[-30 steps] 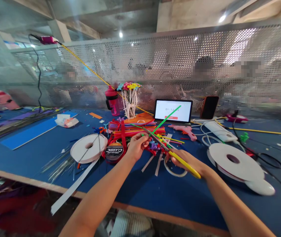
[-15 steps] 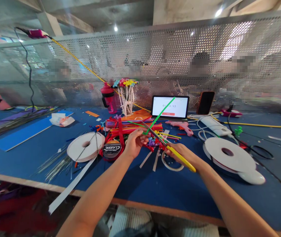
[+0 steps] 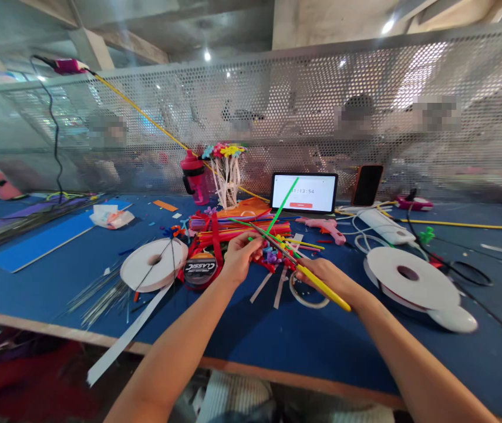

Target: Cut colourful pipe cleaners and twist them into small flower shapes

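My left hand (image 3: 238, 256) is closed in a pinch on the lower end of a thin green stick (image 3: 282, 204) that slants up to the right in front of the tablet. My right hand (image 3: 327, 278) is wrapped round the yellow handles of a pair of scissors (image 3: 303, 270), whose metal blades reach up-left to the green stick beside my left fingers. Under both hands lies a bundle of coloured sticks (image 3: 242, 228) tied with red ribbon, with small coloured bits and white paper strips (image 3: 270, 282) around it.
On the blue table (image 3: 251, 341) are white tape reels (image 3: 152, 263) (image 3: 409, 276), a black spool (image 3: 201, 268), a tablet (image 3: 304, 192), a phone (image 3: 367, 184), a pink glue gun (image 3: 323, 226), a pink bottle (image 3: 194, 173), paper flowers (image 3: 228, 170) and wires (image 3: 101, 288). People sit behind the mesh screen (image 3: 321, 106).
The green stick's upper end has swung left, standing steeper. The scissors stay at the stick near my left fingers. The view has shifted slightly.
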`<state>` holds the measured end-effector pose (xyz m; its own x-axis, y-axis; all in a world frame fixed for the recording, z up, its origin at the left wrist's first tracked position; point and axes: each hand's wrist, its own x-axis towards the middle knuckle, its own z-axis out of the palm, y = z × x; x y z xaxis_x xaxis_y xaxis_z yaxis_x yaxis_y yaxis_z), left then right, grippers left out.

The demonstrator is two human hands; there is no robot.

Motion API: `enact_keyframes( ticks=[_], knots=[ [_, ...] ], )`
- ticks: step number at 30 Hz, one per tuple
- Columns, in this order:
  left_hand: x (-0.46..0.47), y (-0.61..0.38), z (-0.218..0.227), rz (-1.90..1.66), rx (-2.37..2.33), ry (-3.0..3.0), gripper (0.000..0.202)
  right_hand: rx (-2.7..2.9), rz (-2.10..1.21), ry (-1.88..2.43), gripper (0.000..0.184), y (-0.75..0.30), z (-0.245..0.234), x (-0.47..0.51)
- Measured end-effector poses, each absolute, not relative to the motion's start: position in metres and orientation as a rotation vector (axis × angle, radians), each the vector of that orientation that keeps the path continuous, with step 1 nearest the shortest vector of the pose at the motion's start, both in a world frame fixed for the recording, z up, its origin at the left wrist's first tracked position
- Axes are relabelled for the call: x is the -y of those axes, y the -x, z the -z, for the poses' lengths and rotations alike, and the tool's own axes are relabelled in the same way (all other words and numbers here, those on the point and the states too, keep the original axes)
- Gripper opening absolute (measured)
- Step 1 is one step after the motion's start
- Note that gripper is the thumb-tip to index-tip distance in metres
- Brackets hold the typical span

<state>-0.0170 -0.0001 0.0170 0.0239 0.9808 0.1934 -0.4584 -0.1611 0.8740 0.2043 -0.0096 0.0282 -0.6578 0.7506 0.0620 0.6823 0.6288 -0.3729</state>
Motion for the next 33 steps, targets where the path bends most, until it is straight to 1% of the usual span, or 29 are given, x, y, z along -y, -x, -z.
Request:
enact_keyframes(
  ticks=[9,14,23,29,33],
  knots=[
    [-0.006,0.031,-0.020,-1.361,-0.760,-1.117,0.018,2.691,-0.439,1.189,0.038,-0.207,-0.026,0.011],
    [-0.007,0.033,-0.021,-1.346,-0.770,-1.137,0.019,2.696,-0.487,1.164,0.033,-0.204,-0.028,0.011],
    [-0.008,0.034,-0.020,-1.348,-0.736,-1.131,0.018,2.704,-0.495,1.126,0.036,-0.204,-0.025,0.009],
    [-0.006,0.034,-0.022,-1.359,-0.735,-1.131,0.017,2.708,-0.315,1.328,0.038,-0.198,-0.030,0.012],
    [-0.006,0.033,-0.023,-1.355,-0.728,-1.134,0.017,2.706,-0.291,1.380,0.039,-0.197,-0.030,0.012]
  ],
)
